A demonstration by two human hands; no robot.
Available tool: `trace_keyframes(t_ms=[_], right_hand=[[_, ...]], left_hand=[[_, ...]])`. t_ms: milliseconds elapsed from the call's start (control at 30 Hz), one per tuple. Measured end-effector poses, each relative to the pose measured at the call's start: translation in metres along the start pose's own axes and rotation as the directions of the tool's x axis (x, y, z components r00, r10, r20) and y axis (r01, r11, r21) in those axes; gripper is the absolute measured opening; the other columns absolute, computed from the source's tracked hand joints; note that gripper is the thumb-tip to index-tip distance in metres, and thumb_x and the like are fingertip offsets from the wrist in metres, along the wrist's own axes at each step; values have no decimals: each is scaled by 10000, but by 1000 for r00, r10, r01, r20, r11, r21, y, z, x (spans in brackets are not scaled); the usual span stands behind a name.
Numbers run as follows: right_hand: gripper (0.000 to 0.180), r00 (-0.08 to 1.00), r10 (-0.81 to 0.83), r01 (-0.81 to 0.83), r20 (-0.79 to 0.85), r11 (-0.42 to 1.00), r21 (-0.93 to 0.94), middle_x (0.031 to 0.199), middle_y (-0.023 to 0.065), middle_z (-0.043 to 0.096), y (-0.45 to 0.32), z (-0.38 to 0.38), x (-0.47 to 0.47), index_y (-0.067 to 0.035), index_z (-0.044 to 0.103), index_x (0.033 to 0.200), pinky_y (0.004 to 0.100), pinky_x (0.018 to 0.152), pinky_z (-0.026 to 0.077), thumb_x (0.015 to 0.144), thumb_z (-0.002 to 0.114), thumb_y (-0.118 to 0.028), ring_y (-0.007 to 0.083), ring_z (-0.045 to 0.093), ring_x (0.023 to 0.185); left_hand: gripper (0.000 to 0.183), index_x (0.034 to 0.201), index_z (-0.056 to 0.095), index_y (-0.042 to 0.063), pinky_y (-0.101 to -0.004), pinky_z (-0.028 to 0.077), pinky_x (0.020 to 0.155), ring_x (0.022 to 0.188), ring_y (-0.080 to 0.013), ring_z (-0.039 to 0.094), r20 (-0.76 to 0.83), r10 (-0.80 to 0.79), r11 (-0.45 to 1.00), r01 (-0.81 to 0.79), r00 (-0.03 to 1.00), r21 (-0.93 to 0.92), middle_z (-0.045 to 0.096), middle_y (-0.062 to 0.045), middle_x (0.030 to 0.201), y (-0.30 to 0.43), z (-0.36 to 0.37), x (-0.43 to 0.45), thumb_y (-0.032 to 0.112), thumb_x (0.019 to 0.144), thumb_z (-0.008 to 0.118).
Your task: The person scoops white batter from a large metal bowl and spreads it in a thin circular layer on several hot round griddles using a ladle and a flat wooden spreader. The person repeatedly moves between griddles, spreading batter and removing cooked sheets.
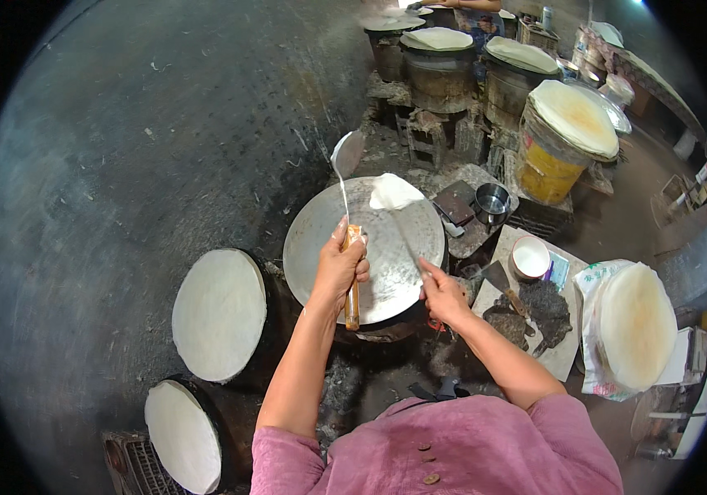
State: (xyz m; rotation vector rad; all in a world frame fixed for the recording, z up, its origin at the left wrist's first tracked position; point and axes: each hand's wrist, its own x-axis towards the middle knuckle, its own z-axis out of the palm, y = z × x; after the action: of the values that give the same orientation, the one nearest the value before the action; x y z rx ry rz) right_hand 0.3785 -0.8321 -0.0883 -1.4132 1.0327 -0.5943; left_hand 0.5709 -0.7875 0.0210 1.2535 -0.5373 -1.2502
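My left hand (342, 263) is closed around the wooden handle of a metal ladle (348, 154), whose round bowl points away from me and has white batter on its rim. Below it lies a wide, shallow metal pan (310, 247). My right hand (444, 292) grips a long thin tool (410, 242) that reaches over the pan's right half. At its far end sits a white mass of batter or dough (394, 192), on the pan's far rim; the tool's tip cannot be made out there.
Stacks of thin round flatbreads (638, 328) stand at right and on a yellow bucket (551, 167). More sheets (219, 315) lie at left by the dark wall. A board (560, 365) holds a white bowl (531, 257), a scraper (502, 281) and dark cloth. A metal pot (492, 203) stands nearby. Another person is behind.
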Motion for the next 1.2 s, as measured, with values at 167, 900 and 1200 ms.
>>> trace_keyframes(t_ms=[167,900,1200], right_hand=[[446,972,-230,216,-50,955,-202,776,0,575,20,-7,-15,-119,421,1399,239,583,438,961,493,-164,65,498,631],[492,983,-19,88,184,923,-375,1387,170,455,-47,15,18,-111,381,1417,353,1053,360,939,475,-178,281,447,1273],[479,985,-96,22,-141,892,-452,1267,178,564,-30,-2,18,-99,389,1408,383,966,438,939,467,-155,312,553,1159]], left_hand=[[439,1331,348,145,-221,339,441,506,-73,377,-29,-139,984,135,990,-115,400,13,719,-4,-38,-11,69,937,527],[94,951,455,101,-216,303,429,503,-61,377,-114,-159,980,143,981,-135,423,13,697,-4,-92,5,100,938,548],[80,923,463,98,-212,302,429,508,-62,380,-142,-169,975,145,975,-168,427,18,699,-6,-103,0,99,939,542]])
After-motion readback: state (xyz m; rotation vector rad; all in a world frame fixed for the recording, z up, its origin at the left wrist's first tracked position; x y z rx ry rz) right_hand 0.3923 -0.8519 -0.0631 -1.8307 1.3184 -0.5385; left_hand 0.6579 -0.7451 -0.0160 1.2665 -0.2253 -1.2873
